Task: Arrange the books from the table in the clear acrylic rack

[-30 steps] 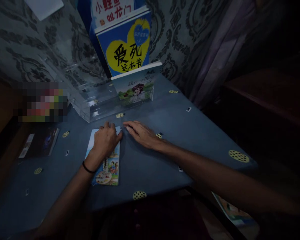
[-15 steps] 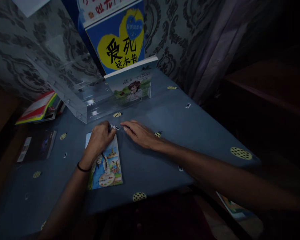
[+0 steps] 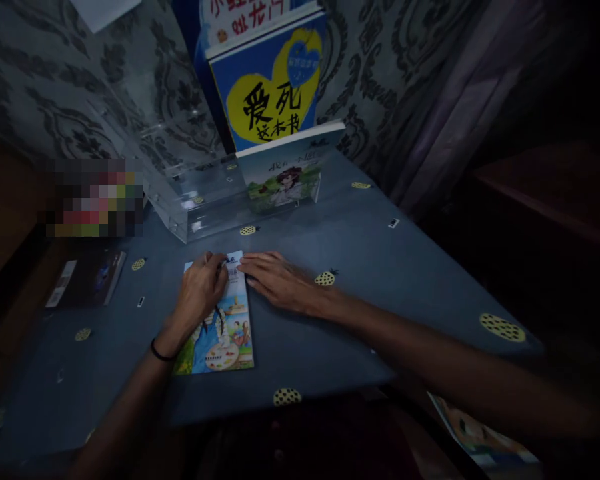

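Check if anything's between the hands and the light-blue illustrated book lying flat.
Nothing visible. The left hand is over the upper part of the book; the right hand is at its upper right edge. The clear stand sits beyond, not between.

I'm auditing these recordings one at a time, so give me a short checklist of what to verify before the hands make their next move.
1. Illustrated booklet lying cover up, wholly on the table: ok.
2. Left hand at the booklet's upper part: ok.
3. Right hand at the booklet, fingertips by its upper right edge: ok.
4. Cover fully visible: not ok; the left hand and forearm hide part of it.
5. Left fingers' grip on the booklet: cannot tell; the hand hides it.
6. Both hands clear of the transparent stand: ok.
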A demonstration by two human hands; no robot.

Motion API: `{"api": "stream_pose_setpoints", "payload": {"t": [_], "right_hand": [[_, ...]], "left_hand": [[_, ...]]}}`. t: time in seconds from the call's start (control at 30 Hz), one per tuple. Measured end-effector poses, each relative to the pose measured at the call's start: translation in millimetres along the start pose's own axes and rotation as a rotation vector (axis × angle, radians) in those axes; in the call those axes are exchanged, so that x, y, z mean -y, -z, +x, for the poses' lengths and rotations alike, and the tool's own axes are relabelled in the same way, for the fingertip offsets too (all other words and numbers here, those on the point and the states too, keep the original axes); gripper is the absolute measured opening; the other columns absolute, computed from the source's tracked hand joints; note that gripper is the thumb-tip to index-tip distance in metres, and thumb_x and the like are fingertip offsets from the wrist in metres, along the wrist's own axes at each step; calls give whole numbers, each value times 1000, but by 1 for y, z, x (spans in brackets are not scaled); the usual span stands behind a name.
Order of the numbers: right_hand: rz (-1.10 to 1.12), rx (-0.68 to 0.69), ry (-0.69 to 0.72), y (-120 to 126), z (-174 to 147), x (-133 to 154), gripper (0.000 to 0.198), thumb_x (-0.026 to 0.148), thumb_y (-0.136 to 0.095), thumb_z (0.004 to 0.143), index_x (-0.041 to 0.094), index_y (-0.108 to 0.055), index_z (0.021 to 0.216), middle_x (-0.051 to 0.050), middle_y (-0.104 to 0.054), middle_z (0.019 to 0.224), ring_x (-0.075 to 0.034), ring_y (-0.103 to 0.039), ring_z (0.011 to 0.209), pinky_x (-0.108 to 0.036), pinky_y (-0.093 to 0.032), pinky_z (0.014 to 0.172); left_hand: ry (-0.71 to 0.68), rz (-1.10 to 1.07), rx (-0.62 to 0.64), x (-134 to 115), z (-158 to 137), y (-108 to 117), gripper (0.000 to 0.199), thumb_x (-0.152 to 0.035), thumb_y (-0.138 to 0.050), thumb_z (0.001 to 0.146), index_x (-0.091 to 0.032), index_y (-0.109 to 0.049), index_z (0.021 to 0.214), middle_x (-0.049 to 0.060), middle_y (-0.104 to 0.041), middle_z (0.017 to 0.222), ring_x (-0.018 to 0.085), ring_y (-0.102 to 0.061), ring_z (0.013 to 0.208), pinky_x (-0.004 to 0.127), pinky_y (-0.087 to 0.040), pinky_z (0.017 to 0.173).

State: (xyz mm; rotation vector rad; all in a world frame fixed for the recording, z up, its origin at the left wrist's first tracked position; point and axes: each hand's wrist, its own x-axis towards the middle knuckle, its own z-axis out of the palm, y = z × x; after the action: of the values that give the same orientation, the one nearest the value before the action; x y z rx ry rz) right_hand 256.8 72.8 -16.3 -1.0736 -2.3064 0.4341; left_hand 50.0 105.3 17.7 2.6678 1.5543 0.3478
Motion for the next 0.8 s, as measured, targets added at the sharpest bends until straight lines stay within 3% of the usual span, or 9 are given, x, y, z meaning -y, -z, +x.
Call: {"api": "stream_pose_setpoints", "payload": {"t": [0.1,0.23,0.5,0.67,0.8], "right_hand": [[-50,53,46,-9,7,2,37,24,-41,105,16,-57,137,-13,-56,147,-23,-45,143,-51,-35,117],[-70,50,-11,-16,14,-3,38,24,-43,104,19,-55,139,-11,-56,149,-22,-45,143,-53,-30,120],[57,-51,-65,-19,14,-16,41,22,-39,103,24,-54,141,-8,-62,142,-21,-52,136,-53,-35,117],[69,-37,-101,-18,15,-17,42,21,-39,102,21,-55,141,-10,-61,142,-24,-52,135,-53,-37,115],[40,-32,-106,-17,16,-15,40,23,-41,102,23,-56,139,-8,-62,140,-24,-52,135,-52,-39,113]], "left_hand": [[-24,21,-62,5,-7,-6,34,-23,-41,96,-14,-66,118,10,-63,95,24,-62,85,34,-49,76],[-60,39,-107,5,-10,-12,30,-24,-43,98,-16,-66,116,9,-61,96,24,-60,90,34,-49,78],[-126,106,-102,1,-13,-10,34,-21,-45,99,-18,-64,126,9,-59,100,23,-55,91,33,-49,74],[-270,49,-46,0,-28,-1,38,-15,-44,97,-23,-64,128,11,-57,110,25,-52,101,35,-51,76],[-417,-84,-19,-7,-60,5,36,-14,-46,97,-24,-64,126,11,-55,118,25,-52,106,41,-54,84]]}}
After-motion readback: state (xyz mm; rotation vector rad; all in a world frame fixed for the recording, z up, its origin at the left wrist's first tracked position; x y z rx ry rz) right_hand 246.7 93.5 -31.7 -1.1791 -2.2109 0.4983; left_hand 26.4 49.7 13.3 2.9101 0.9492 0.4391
